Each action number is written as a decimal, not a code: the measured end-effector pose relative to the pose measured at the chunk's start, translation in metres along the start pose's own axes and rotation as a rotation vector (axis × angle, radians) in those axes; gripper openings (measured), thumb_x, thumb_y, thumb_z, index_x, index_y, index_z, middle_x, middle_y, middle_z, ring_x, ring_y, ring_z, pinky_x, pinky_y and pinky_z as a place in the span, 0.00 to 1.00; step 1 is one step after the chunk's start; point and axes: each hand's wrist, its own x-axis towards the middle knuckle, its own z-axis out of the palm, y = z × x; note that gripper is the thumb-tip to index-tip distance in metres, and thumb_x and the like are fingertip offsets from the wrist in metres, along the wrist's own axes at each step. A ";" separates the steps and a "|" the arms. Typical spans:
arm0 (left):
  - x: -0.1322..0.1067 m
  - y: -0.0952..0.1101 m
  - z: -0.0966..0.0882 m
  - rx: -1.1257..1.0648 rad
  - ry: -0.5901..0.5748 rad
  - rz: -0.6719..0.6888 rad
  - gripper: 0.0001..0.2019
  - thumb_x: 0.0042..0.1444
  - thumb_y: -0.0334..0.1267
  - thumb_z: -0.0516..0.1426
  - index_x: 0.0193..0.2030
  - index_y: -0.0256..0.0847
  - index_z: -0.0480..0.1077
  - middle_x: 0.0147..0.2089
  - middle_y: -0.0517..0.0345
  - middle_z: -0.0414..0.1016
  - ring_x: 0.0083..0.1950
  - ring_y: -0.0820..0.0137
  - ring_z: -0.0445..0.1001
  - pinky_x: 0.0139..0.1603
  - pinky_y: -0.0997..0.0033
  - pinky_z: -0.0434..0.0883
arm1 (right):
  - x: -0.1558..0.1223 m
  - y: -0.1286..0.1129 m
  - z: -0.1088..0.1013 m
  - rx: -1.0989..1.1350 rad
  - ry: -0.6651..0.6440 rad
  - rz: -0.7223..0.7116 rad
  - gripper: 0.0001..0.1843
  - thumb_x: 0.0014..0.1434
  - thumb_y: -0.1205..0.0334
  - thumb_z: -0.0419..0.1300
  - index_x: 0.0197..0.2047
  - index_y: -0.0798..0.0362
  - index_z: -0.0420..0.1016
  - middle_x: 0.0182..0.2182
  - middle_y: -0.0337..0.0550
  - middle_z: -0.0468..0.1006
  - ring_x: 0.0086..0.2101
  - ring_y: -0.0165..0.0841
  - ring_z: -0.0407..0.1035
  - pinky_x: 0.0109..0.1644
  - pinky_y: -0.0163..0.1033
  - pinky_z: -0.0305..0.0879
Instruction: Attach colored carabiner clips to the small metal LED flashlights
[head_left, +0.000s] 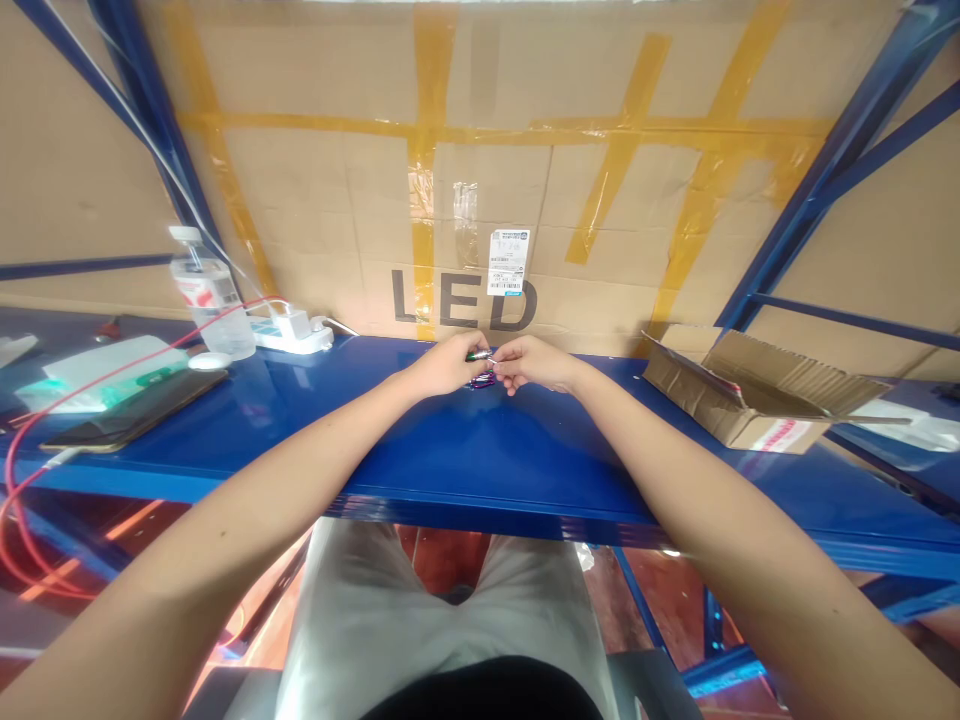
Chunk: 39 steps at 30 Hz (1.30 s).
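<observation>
Over the back half of the blue shelf (450,440), my two hands meet in front of the cardboard. My left hand (450,365) is closed on a small slim item (478,355) with green and silver on it, too small to name. Facing it, my right hand (531,364) has thumb and finger pinched at the item's end, around a thin pale piece. Just beneath the fingers is a small shiny purple and dark thing (481,380); whether it is held or lies on the shelf I cannot tell.
A large taped cardboard sheet (300,220) marked LED stands behind. On the left are a water bottle (214,300), a power strip (296,335), a phone-like tablet (135,410), a tissue pack (97,375) and a red cable (15,470). An opened cardboard box (772,425) sits right.
</observation>
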 end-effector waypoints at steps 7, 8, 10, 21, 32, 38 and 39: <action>-0.003 -0.003 -0.010 0.347 -0.039 0.159 0.09 0.63 0.35 0.53 0.31 0.42 0.69 0.31 0.55 0.75 0.32 0.64 0.72 0.32 0.67 0.60 | 0.003 -0.001 0.007 0.046 0.007 0.012 0.06 0.62 0.67 0.67 0.33 0.61 0.79 0.27 0.46 0.79 0.26 0.29 0.75 0.34 0.36 0.79; -0.003 -0.002 -0.011 0.363 -0.041 0.208 0.09 0.63 0.33 0.53 0.32 0.42 0.69 0.32 0.55 0.76 0.33 0.64 0.73 0.32 0.67 0.61 | 0.003 0.000 0.007 0.073 -0.035 0.035 0.07 0.63 0.66 0.67 0.34 0.62 0.79 0.28 0.47 0.79 0.26 0.30 0.75 0.35 0.38 0.79; -0.004 -0.001 -0.013 0.386 -0.050 0.282 0.09 0.62 0.31 0.52 0.32 0.42 0.69 0.33 0.54 0.77 0.35 0.63 0.74 0.33 0.67 0.61 | 0.003 0.001 0.005 0.134 -0.117 0.071 0.07 0.63 0.66 0.67 0.35 0.62 0.79 0.28 0.46 0.79 0.26 0.30 0.75 0.35 0.38 0.79; -0.006 0.012 -0.011 0.602 -0.076 0.279 0.09 0.64 0.31 0.52 0.43 0.41 0.73 0.38 0.50 0.80 0.36 0.60 0.76 0.30 0.67 0.57 | 0.005 0.006 -0.006 0.467 -0.134 0.187 0.05 0.61 0.79 0.62 0.36 0.64 0.78 0.27 0.44 0.77 0.27 0.28 0.73 0.33 0.33 0.76; -0.011 0.025 -0.014 0.694 -0.121 0.146 0.19 0.67 0.50 0.50 0.56 0.39 0.68 0.42 0.47 0.82 0.41 0.53 0.81 0.33 0.62 0.66 | 0.003 0.002 -0.004 0.448 -0.043 0.206 0.09 0.63 0.83 0.58 0.37 0.65 0.78 0.28 0.48 0.79 0.28 0.29 0.76 0.34 0.33 0.78; -0.009 0.026 -0.017 0.702 -0.156 0.127 0.14 0.71 0.41 0.44 0.54 0.38 0.65 0.41 0.46 0.81 0.39 0.55 0.80 0.32 0.62 0.64 | 0.003 0.003 -0.006 0.414 -0.028 0.173 0.09 0.61 0.82 0.60 0.33 0.64 0.77 0.27 0.47 0.77 0.28 0.30 0.75 0.34 0.33 0.77; -0.009 0.026 -0.016 0.708 -0.153 0.137 0.14 0.71 0.40 0.44 0.53 0.38 0.65 0.41 0.46 0.81 0.39 0.54 0.79 0.31 0.62 0.63 | 0.003 0.004 -0.006 0.406 -0.026 0.166 0.09 0.60 0.82 0.60 0.32 0.64 0.77 0.27 0.46 0.77 0.28 0.29 0.75 0.34 0.33 0.77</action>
